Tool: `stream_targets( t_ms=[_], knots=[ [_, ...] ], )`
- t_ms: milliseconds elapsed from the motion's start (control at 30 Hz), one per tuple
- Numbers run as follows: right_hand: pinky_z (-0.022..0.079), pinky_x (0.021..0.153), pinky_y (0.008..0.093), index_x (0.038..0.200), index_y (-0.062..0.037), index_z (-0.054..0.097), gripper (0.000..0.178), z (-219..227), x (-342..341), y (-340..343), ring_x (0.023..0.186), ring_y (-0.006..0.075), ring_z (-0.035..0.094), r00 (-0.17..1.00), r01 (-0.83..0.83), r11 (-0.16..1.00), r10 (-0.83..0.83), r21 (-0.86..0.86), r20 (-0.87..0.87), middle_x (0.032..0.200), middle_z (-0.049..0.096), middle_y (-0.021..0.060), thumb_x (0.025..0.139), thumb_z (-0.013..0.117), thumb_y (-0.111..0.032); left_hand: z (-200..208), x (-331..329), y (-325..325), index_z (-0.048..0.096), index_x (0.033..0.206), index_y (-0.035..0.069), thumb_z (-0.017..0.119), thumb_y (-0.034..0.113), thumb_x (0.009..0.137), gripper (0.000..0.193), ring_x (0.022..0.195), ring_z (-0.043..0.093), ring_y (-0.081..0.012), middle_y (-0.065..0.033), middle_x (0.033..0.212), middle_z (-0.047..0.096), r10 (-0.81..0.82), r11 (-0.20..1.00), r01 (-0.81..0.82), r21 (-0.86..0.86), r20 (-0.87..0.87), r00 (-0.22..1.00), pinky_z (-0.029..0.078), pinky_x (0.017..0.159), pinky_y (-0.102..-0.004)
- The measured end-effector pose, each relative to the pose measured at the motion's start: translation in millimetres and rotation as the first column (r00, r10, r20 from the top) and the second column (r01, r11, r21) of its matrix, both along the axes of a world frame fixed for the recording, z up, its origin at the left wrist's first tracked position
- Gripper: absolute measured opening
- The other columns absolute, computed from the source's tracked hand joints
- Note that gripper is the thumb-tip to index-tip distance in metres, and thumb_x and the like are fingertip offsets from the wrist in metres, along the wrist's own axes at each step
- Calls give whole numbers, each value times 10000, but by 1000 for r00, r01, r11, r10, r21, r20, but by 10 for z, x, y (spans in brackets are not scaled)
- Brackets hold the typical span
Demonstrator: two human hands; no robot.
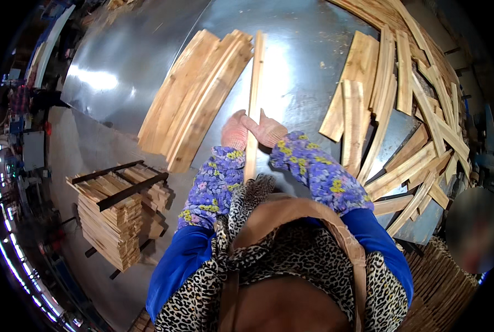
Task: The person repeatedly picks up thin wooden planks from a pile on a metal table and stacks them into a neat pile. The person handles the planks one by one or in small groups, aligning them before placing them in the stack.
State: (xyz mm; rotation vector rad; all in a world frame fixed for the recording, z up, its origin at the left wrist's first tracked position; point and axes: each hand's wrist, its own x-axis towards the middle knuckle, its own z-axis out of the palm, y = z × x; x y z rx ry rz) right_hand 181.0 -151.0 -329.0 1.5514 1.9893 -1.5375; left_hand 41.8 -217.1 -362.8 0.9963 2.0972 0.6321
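Observation:
A narrow wooden strip [255, 66] lies lengthwise in front of me, running from close to my body out over the shiny metal table [302, 61]. Both my hands wear pale pink knit gloves and meet at its middle. My left hand [234, 130] grips the strip from the left side. From the right, my right hand [268, 130] closes on it, its thumb side touching the wood. The undersides of my fingers are hidden. Just left of the strip, several wooden boards [200, 94] lie side by side in a slanted row.
On the table's right side, loose boards [353, 83] lie in a crossed, untidy heap. Below left, a tall stack of short boards [105, 221] stands on the floor with dark bars [133, 191] across its top. More stacked wood [435, 288] is at the lower right.

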Motion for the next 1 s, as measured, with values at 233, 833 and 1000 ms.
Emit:
stream_targets(
  t_ms=[233,833,1000],
  knots=[
    [461,1189,499,1564,216,317,1142,-59,-1172,-352,1386,511,596,993,116,993,-116,-4,-30,1419,604,442,1002,546,-752,510,-1812,-361,648,1474,16,601,542,1016,699,1442,557,-416,-282,1509,621,-164,982,111,-150,-409,898,414,1225,-474],
    [471,1188,418,1659,125,225,1198,-612,-1106,-467,1419,401,600,773,554,830,-538,-54,-336,1479,630,325,921,771,-645,391,-1948,-48,688,1331,-113,703,459,981,670,1205,716,-335,-267,1220,763,167,972,-45,-231,541,825,534,1041,-465],
    [482,1180,447,1617,116,318,1119,-486,-1061,-460,1391,424,613,823,532,846,-506,39,-257,1422,648,347,925,758,-645,917,-1551,-201,741,1290,24,694,467,982,541,1143,713,-384,-215,1295,744,-368,930,366,-47,-40,929,536,1052,-473]
  ],
)
